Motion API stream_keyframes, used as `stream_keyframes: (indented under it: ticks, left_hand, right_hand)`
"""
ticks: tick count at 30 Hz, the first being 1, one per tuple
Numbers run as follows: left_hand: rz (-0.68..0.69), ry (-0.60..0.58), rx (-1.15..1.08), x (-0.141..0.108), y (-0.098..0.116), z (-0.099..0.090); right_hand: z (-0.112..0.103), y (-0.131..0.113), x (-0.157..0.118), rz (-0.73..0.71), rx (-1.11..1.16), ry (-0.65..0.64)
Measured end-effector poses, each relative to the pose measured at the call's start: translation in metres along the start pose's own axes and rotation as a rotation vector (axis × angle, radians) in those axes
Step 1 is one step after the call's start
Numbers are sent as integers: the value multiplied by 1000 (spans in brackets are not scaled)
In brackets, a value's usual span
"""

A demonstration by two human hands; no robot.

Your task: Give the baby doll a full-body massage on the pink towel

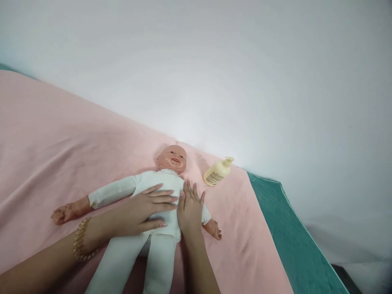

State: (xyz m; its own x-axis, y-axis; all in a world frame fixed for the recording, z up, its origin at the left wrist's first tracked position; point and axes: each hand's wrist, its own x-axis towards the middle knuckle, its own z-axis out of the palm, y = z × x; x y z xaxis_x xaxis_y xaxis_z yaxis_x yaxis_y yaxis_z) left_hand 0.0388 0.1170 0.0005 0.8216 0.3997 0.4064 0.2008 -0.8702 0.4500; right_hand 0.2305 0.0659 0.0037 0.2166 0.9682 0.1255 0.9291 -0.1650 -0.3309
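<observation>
A baby doll (167, 183) with a white cloth body lies on its back, head pointing away from me. My left hand (153, 208) rests flat across its chest and belly, fingers spread and pointing right; a beaded bracelet (82, 239) circles that wrist. On the right side of the doll's torso lies my right hand (190, 208), its fingers stretched out toward the doll's shoulder. Both hands touch the white fabric and hold nothing. Just beyond my right hand, a pale yellow pump bottle (217, 171) stands tilted in the view, with dark print on its side.
A pink sheet (61, 134) with soft wrinkles lies under the doll and bottle. Green cloth (284, 220) shows past its right edge. The white wall (196, 73) rises directly behind the doll's head. A dark object (346, 277) sits low at the far right.
</observation>
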Motion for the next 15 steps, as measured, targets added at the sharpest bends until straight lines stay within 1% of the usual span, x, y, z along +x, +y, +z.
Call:
stream_keyframes:
  ticks: [3, 6, 10, 13, 15]
  left_hand:
    - [-89, 11, 94, 1, -9, 4]
    - [-193, 60, 198, 1, -17, 9]
    - [-336, 122, 285, 0, -25, 16]
    - [-473, 187, 363, -2, -29, 18]
    - [-538, 219, 416, -2, -30, 17]
  right_hand:
    - [0, 0, -1, -9, 12, 16]
    - [0, 1, -2, -16, 24, 20]
    - [2, 3, -2, -25, 44, 33]
    - [4, 3, -3, -22, 54, 47]
    - [4, 4, -3, -18, 60, 50]
